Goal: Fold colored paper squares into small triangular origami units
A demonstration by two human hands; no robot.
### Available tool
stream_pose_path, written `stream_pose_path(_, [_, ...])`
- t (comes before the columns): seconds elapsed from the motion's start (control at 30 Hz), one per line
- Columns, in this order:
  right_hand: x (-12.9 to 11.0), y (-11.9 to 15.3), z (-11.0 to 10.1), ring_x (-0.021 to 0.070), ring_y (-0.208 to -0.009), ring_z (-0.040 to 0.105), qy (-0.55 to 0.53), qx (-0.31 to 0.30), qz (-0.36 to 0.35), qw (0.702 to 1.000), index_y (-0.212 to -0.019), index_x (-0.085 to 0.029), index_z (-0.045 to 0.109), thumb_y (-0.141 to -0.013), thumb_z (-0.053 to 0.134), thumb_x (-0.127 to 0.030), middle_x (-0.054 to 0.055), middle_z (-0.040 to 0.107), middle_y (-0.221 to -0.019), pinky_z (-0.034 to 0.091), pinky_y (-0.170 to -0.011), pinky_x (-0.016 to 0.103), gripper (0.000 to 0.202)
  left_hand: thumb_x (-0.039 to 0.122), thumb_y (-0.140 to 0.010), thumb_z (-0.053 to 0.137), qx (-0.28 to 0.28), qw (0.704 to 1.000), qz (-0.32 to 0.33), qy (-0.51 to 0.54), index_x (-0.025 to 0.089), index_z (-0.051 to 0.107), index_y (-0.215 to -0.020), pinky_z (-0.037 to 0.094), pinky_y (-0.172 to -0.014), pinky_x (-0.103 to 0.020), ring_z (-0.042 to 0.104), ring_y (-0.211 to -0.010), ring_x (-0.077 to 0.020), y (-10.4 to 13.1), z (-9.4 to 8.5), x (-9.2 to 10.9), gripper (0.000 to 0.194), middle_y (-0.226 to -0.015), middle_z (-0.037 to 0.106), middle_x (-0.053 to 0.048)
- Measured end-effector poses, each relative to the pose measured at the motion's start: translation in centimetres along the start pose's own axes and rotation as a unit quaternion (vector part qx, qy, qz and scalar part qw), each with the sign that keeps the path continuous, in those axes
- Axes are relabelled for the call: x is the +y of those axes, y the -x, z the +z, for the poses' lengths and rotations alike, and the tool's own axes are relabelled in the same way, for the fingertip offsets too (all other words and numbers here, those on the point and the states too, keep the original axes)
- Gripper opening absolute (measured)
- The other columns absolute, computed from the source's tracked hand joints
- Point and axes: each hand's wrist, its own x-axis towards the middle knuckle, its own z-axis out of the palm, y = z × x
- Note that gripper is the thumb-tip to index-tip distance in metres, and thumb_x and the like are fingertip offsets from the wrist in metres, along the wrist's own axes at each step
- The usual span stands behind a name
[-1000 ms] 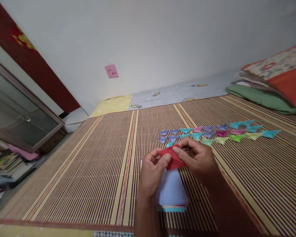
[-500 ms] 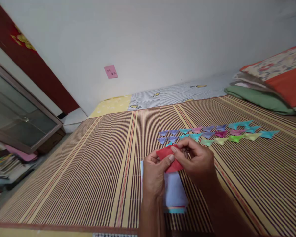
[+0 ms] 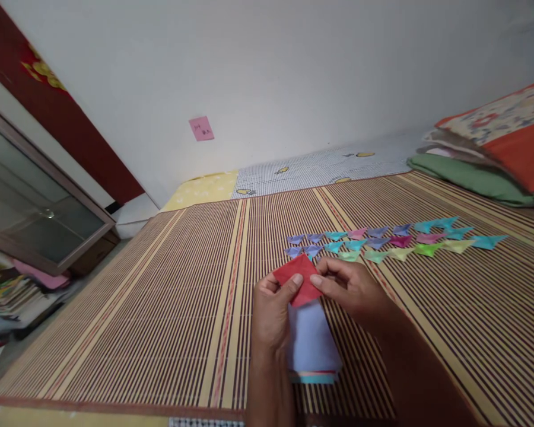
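Observation:
A small folded red paper (image 3: 299, 277) is held up between both hands, its flat face toward me. My left hand (image 3: 273, 302) pinches its left side, thumb across the front and fingers behind. At its right corner, my right hand (image 3: 349, 287) grips the edge between thumb and curled fingers. Directly below lies a stack of coloured paper sheets (image 3: 314, 341) with a pale blue one on top, partly covered by my left wrist. Beyond the hands, several folded paper boats (image 3: 400, 241) in blue, purple, pink, green and yellow stand in rows.
A striped bamboo mat (image 3: 160, 320) covers the bed. Folded bedding and a green pillow (image 3: 467, 178) are at the back right. A pink note (image 3: 201, 128) hangs on the wall. On the left are a glass-fronted cabinet (image 3: 35, 196) and a pile of books (image 3: 13, 296).
The red paper has turned to show a flatter, diamond-like face and moved slightly left. My right hand has slid out to its right corner, uncovering more of it.

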Motion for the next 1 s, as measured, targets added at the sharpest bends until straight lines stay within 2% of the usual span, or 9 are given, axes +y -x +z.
stream_pose_path(0.13, [-0.2, 0.1, 0.4, 0.0114, -0.058, 0.046, -0.040, -0.016, 0.014, 0.999, -0.074, -0.020, 0.062, -0.089, 0.070, -0.036, -0.004, 0.053, -0.066, 0.036, -0.054, 0.024, 0.023, 0.026, -0.060, 0.096, -0.017, 0.999, -0.012, 0.040, 0.012, 0.079, -0.082, 0.059, -0.077, -0.034, 0.077, -0.071, -0.0213, 0.0, 0.1, 0.4, 0.032, -0.077, 0.081, -0.009])
stream_pose_path(0.33, [-0.5, 0.3, 0.7, 0.0122, -0.059, 0.046, -0.030, 0.026, -0.002, 0.999, -0.075, -0.020, 0.066, -0.088, 0.073, -0.037, -0.004, 0.054, -0.064, 0.036, -0.054, 0.025, 0.023, 0.025, -0.061, 0.095, -0.022, 0.996, -0.036, 0.079, 0.013, 0.076, -0.079, 0.060, -0.086, -0.039, 0.078, -0.084, -0.0256, -0.2, 0.1, 0.4, 0.029, -0.079, 0.081, -0.008])
stream_pose_path(0.43, [-0.5, 0.2, 0.2, 0.0126, -0.059, 0.050, -0.013, 0.049, -0.016, 0.999, -0.074, -0.019, 0.068, -0.088, 0.072, -0.034, -0.003, 0.057, -0.063, 0.040, -0.056, 0.026, 0.020, 0.024, -0.058, 0.096, 0.012, 0.994, -0.043, 0.101, 0.014, 0.073, -0.074, 0.059, -0.082, -0.035, 0.076, -0.077, -0.0217, -0.5, -0.2, 0.5, 0.030, -0.078, 0.079, -0.006])
stream_pose_path(0.57, [-0.3, 0.0, -0.9, 0.0145, -0.061, 0.059, -0.023, 0.088, -0.024, 0.996, -0.075, -0.020, 0.070, -0.088, 0.071, -0.034, -0.001, 0.065, -0.065, 0.049, -0.059, 0.027, 0.019, 0.020, -0.061, 0.095, 0.052, 0.992, -0.021, 0.116, 0.015, 0.069, -0.075, 0.055, -0.073, -0.027, 0.069, -0.068, -0.0141, -0.6, -0.9, 1.2, 0.029, -0.079, 0.076, -0.003])
stream_pose_path(0.67, [-0.2, -0.1, -1.2, 0.0190, -0.080, 0.071, -0.032, 0.113, -0.027, 0.993, -0.096, -0.022, 0.076, -0.091, 0.070, -0.036, 0.005, 0.076, -0.085, 0.059, -0.075, 0.033, 0.017, 0.019, -0.065, 0.091, -0.002, 0.989, -0.061, 0.133, 0.014, 0.068, -0.076, 0.051, -0.068, -0.024, 0.065, -0.070, -0.0128, -0.3, -0.9, 1.4, 0.026, -0.077, 0.070, -0.002])
stream_pose_path(0.77, [-0.2, -0.1, -0.6, 0.0232, -0.103, 0.074, -0.051, 0.063, -0.038, 0.996, -0.117, -0.024, 0.075, -0.091, 0.070, -0.037, 0.008, 0.079, -0.109, 0.060, -0.091, 0.039, 0.029, 0.023, -0.067, 0.088, -0.093, 0.966, -0.149, 0.189, 0.015, 0.063, -0.070, 0.045, -0.059, -0.023, 0.053, -0.060, -0.0106, 0.3, -0.2, 0.7, 0.027, -0.065, 0.054, 0.001])
stream_pose_path(0.87, [-0.4, 0.1, 0.4, 0.0234, -0.101, 0.075, -0.104, 0.010, -0.026, 0.994, -0.121, -0.027, 0.074, -0.089, 0.071, -0.042, 0.008, 0.077, -0.115, 0.063, -0.083, 0.036, 0.035, 0.028, -0.066, 0.089, -0.124, 0.945, -0.211, 0.217, 0.016, 0.058, -0.067, 0.039, -0.052, -0.022, 0.043, -0.054, -0.0088, 0.8, 0.8, -0.4, 0.033, -0.060, 0.044, 0.003])
stream_pose_path(0.93, [-0.6, 0.2, 0.7, 0.0215, -0.091, 0.075, -0.130, 0.004, -0.009, 0.991, -0.115, -0.027, 0.075, -0.087, 0.074, -0.043, 0.007, 0.077, -0.107, 0.063, -0.072, 0.031, 0.032, 0.033, -0.064, 0.092, -0.138, 0.939, -0.231, 0.215, 0.017, 0.056, -0.064, 0.038, -0.050, -0.021, 0.040, -0.051, -0.0082, 0.9, 1.4, -1.2, 0.039, -0.057, 0.041, 0.005])
stream_pose_path(1.0, [-0.7, 0.3, 0.7, 0.0183, -0.079, 0.072, -0.145, 0.005, -0.006, 0.989, -0.101, -0.025, 0.077, -0.084, 0.077, -0.043, 0.005, 0.076, -0.095, 0.060, -0.064, 0.027, 0.024, 0.042, -0.063, 0.093, -0.153, 0.939, -0.236, 0.197, 0.018, 0.055, -0.061, 0.038, -0.048, -0.021, 0.040, -0.049, -0.0082, 0.9, 1.7, -1.8, 0.046, -0.054, 0.041, 0.005])
